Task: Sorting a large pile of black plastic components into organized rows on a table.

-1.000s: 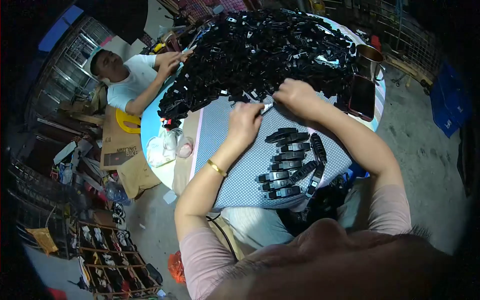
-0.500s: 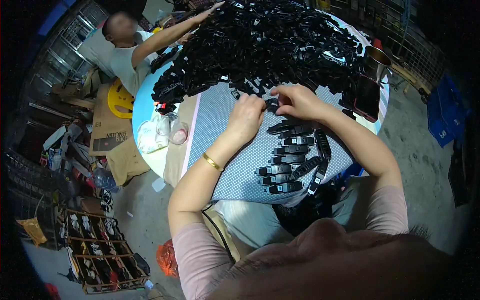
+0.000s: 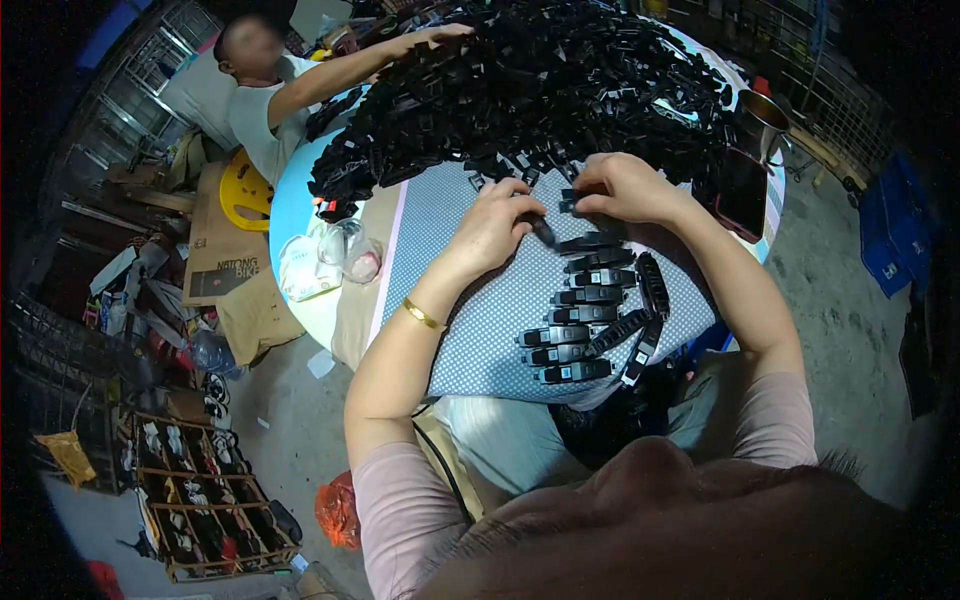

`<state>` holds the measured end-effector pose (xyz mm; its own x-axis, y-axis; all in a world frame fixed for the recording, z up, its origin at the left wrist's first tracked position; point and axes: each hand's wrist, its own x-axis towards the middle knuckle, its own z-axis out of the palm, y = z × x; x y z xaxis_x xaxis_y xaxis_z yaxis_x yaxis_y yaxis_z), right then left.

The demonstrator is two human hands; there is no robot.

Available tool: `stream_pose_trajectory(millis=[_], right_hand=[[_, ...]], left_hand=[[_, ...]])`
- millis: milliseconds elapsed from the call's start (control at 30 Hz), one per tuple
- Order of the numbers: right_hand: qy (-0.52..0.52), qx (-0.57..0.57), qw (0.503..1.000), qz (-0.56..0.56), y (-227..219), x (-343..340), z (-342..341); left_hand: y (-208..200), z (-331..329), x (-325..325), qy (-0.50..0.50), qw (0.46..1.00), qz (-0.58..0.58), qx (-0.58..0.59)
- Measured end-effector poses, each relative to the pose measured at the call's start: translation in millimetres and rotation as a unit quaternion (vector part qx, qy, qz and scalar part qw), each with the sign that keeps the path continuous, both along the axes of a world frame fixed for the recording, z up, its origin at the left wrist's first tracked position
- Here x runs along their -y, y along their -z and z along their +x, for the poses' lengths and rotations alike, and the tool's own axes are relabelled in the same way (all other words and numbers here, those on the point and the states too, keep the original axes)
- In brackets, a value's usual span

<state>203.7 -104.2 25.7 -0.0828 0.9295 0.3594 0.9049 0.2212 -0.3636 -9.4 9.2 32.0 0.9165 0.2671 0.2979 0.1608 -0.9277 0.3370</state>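
Note:
My left hand (image 3: 494, 226) is closed on a slim black plastic part (image 3: 543, 232), blurred at its lower end, that sticks out between thumb and fingers. To its right, my right hand (image 3: 632, 188) pinches a small black plastic piece (image 3: 569, 201) between thumb and forefinger. The two pieces are apart. Below my hands, several black plastic clips (image 3: 586, 315) lie in a stacked column on the dotted grey cloth (image 3: 470, 340). Beside them a few more black clips (image 3: 652, 285) lie at a slant. Just beyond my fingers rises a large heap of black parts (image 3: 520, 90).
A phone (image 3: 742, 195) and a metal cup (image 3: 762, 122) stand at the table's right. Clear plastic bags (image 3: 312, 268) lie at the left. Across the heap, a person's arm (image 3: 350, 78) reaches over the parts. A yellow stool (image 3: 240, 195) and blue bin (image 3: 888, 225) flank the table.
My hands, close together before, have moved apart. The right one went right and slightly up with its piece; the left fingers turned around their part. The other person's hand shifted right over the heap.

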Motion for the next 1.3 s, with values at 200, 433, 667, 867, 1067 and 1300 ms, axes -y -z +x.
stream_pose_trajectory(millis=[200, 433, 667, 867, 1067, 1300], right_hand=[[-0.024, -0.027, 0.999, 0.000, 0, -1, -20], [0.001, 0.032, 0.999, -0.038, -4, 0, -19], [-0.056, 0.012, 0.998, 0.025, 9, -11, -26], [0.030, -0.090, 0.995, 0.004, -5, -7, 3], [0.143, 0.063, 0.979, 0.131, 7, -15, 11], [0.127, 0.146, 0.975, 0.108, 24, -29, -7]], left_hand=[[10, 2, 2, -0.055, 0.997, -0.026, 0.036], [9, 1, -5, -0.094, 0.989, -0.115, 0.009], [12, 7, -2, -0.064, 0.994, -0.082, 0.013], [2, 5, 7, 0.057, 0.968, -0.226, -0.093], [13, 15, 4, 0.061, 0.984, -0.167, -0.009], [23, 26, -15, -0.171, 0.967, 0.097, 0.163]])
